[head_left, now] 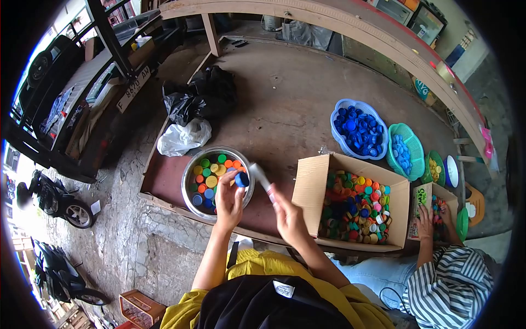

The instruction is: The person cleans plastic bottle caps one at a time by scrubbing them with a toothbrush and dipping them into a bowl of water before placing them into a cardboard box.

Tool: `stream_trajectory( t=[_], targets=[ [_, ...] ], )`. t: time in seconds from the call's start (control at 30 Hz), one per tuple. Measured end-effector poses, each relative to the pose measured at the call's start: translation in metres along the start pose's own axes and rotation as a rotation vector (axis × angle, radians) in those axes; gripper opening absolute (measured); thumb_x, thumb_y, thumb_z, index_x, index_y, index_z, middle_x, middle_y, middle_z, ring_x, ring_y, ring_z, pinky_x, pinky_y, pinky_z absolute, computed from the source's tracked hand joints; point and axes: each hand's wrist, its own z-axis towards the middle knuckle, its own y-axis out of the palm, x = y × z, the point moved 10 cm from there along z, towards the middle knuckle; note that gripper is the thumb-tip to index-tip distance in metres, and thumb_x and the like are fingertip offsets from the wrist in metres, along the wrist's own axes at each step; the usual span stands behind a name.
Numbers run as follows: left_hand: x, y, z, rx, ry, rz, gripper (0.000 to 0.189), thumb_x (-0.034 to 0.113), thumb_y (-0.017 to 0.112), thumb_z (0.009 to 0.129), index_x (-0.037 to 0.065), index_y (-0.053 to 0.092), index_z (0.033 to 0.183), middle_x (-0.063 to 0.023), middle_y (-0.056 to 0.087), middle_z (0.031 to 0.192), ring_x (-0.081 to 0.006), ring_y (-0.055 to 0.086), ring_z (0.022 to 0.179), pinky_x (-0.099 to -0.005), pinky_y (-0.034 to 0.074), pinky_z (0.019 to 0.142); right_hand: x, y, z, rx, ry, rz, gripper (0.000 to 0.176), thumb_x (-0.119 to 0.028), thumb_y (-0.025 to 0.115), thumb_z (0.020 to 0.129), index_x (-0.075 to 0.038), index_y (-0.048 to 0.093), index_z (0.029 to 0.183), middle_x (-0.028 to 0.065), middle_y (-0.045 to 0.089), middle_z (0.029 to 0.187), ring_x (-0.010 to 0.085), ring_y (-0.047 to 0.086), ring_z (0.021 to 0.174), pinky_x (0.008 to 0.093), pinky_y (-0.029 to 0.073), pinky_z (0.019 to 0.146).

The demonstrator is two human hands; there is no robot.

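My left hand (228, 204) pinches a dark blue bottle cap (241, 179) between thumb and fingers, over the right rim of a round metal bowl (193, 211). In that bowl lie green, yellow, orange and blue caps (211, 181). My right hand (290, 218) is closed around a knife (261, 176), its pale blade smeared by motion and pointing up beside the blue cap. To the right of this hand stands an open cardboard box (309, 189) full of mixed coloured bottle caps (359, 208).
Behind the box stand a blue basket (339, 143) of dark blue caps and a teal basket (418, 148) of light blue ones. Black plastic bags (203, 96) and a white bag (185, 136) lie behind the bowl. At right, a co-worker's hands (425, 222) reach into a smaller box (421, 197).
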Motion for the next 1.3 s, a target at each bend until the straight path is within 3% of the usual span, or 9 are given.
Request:
stream_trajectory(
  t=[0.1,0.17,0.23,0.4,0.47,0.77,0.9,0.97,1.3],
  targets=[
    [-0.002,0.008,-0.002,-0.046,-0.053,0.024,0.034,-0.006,0.047,0.086,-0.004,0.040,0.119,-0.0140,0.043,0.117,-0.0187,0.046,0.111,-0.0304,0.036,0.096,-0.021,-0.015,-0.001,0.055,-0.138,-0.053,0.055,0.005,0.048,0.083,-0.016,0.042,0.134,0.0185,0.062,0.098,0.0293,0.065,0.075,0.0348,0.051,0.062],
    [-0.002,0.012,-0.002,-0.075,-0.059,0.085,0.033,-0.005,0.047,0.087,-0.003,0.041,0.119,-0.0131,0.043,0.116,-0.0183,0.047,0.109,-0.0300,0.038,0.095,-0.010,0.009,-0.015,-0.189,-0.107,-0.260,0.059,0.006,0.048,0.081,-0.018,0.041,0.135,0.0131,0.058,0.079,0.0287,0.059,0.064,0.0369,0.050,0.058],
    [0.001,0.019,0.001,-0.107,-0.094,0.057,0.034,-0.005,0.048,0.086,-0.003,0.041,0.119,-0.0124,0.043,0.114,-0.0185,0.050,0.105,-0.0286,0.041,0.091,-0.003,-0.021,-0.002,0.105,-0.107,-0.115,0.058,0.005,0.049,0.082,-0.019,0.042,0.134,0.0110,0.055,0.074,0.0271,0.057,0.060,0.0364,0.049,0.056],
    [0.018,0.033,0.002,-0.154,-0.025,0.187,0.033,-0.006,0.049,0.085,-0.003,0.042,0.118,-0.0137,0.043,0.113,-0.0205,0.053,0.102,-0.0291,0.044,0.089,-0.030,-0.016,-0.016,-0.136,-0.195,-0.389,0.063,0.006,0.052,0.077,-0.017,0.043,0.134,0.0102,0.052,0.070,0.0254,0.055,0.056,0.0348,0.046,0.051],
    [0.019,0.041,0.004,-0.178,-0.029,0.166,0.033,-0.006,0.050,0.085,-0.002,0.043,0.117,-0.0154,0.044,0.113,-0.0222,0.054,0.101,-0.0308,0.045,0.089,-0.005,-0.038,-0.007,0.035,-0.108,-0.250,0.062,0.006,0.052,0.077,-0.018,0.044,0.133,0.0097,0.050,0.068,0.0253,0.054,0.055,0.0354,0.046,0.052],
    [0.030,0.069,0.002,-0.229,0.111,0.275,0.100,0.009,0.066,0.074,0.007,-0.007,0.142,-0.0171,0.051,0.108,-0.0232,0.055,0.095,-0.0348,0.046,0.085,-0.010,-0.076,-0.028,0.139,-0.061,-0.178,0.054,0.003,0.050,0.081,-0.015,0.046,0.132,0.0104,0.047,0.068,0.0248,0.052,0.054,0.0363,0.044,0.051],
    [0.043,0.078,0.002,-0.260,0.170,0.291,0.107,0.005,0.069,0.068,0.005,-0.008,0.142,-0.0162,0.055,0.103,-0.0225,0.058,0.090,-0.0345,0.048,0.084,-0.012,-0.066,-0.038,-0.083,-0.071,-0.378,0.063,0.006,0.051,0.075,-0.020,0.046,0.132,0.0104,0.050,0.070,0.0254,0.055,0.055,0.0367,0.047,0.050],
    [0.045,0.080,0.004,-0.252,0.202,0.321,0.109,0.003,0.070,0.065,0.003,-0.007,0.142,-0.0159,0.057,0.099,-0.0215,0.059,0.088,-0.0324,0.051,0.081,0.001,-0.095,-0.026,0.056,0.071,-0.569,0.061,0.008,0.051,0.074,-0.019,0.050,0.129,0.0089,0.047,0.064,0.0226,0.051,0.050,0.0357,0.044,0.047],
    [0.034,0.065,0.002,-0.205,0.106,0.188,0.112,0.006,0.074,0.065,0.009,-0.006,0.143,-0.0152,0.058,0.099,-0.0217,0.060,0.089,-0.0298,0.052,0.077,-0.043,-0.089,-0.016,-0.011,-0.244,-0.498,0.064,0.007,0.054,0.072,-0.025,0.051,0.128,0.0074,0.051,0.066,0.0207,0.054,0.049,0.0348,0.047,0.043]
  ],
)
